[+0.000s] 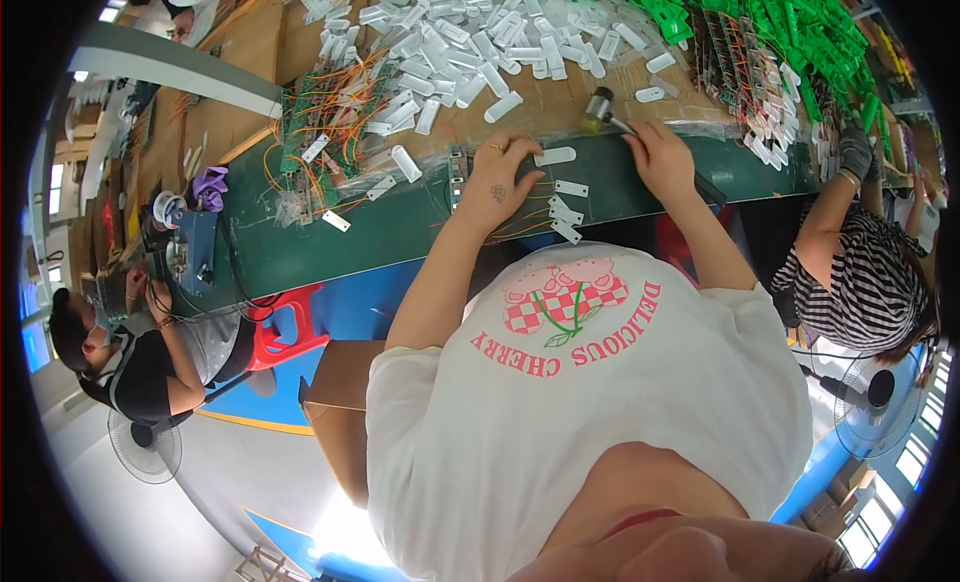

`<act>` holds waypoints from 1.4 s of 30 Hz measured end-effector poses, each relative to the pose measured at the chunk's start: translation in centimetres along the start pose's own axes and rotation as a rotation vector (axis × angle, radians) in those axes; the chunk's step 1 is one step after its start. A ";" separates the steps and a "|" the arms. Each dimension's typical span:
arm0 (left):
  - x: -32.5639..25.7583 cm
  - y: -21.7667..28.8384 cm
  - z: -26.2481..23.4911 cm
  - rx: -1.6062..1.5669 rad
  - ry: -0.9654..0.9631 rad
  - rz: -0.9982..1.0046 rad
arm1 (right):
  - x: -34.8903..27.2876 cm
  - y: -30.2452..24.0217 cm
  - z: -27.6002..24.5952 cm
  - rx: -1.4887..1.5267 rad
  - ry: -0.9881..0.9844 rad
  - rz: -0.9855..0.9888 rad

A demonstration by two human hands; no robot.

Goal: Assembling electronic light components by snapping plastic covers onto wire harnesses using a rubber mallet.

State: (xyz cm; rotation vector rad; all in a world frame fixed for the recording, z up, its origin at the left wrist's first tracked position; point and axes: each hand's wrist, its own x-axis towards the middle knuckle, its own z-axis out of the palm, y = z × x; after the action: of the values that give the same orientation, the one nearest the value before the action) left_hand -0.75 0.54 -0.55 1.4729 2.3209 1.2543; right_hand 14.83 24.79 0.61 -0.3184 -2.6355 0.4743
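My right hand is closed round the handle of a small hammer. Its dark and yellowish head is raised left of the hand, slightly blurred, and the dark handle end shows beyond my wrist. On the green bench edge, an oblong white plastic cover lies with its left end between the thumb and forefinger of my left hand, which steadies it. A narrow circuit board sits just left of that hand. Nearer me, several small white pieces with orange wires lie by the bench edge.
A large pile of white covers spreads ahead, with green plastic parts at far right. Wired circuit boards are heaped left, and more right. Co-workers sit at left and right. A red stool stands left.
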 end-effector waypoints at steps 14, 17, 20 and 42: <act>1.2 0.2 -0.7 0.326 -0.027 0.080 | 12.6 -5.2 8.6 0.245 -0.147 -0.446; 1.0 0.8 -1.1 0.508 0.118 0.125 | 10.8 -5.1 5.4 0.343 0.010 -0.354; -0.3 1.9 -1.2 0.290 -0.025 0.038 | 7.4 -5.2 2.6 0.519 -0.141 0.128; -1.1 1.4 0.7 0.240 0.027 0.002 | -0.1 -3.5 3.2 0.292 -0.114 -0.420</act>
State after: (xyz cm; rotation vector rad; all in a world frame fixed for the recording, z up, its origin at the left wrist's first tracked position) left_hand 1.08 0.34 -0.37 1.5340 2.5636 1.0312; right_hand 12.93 20.66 -0.83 0.3568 -2.5901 0.7337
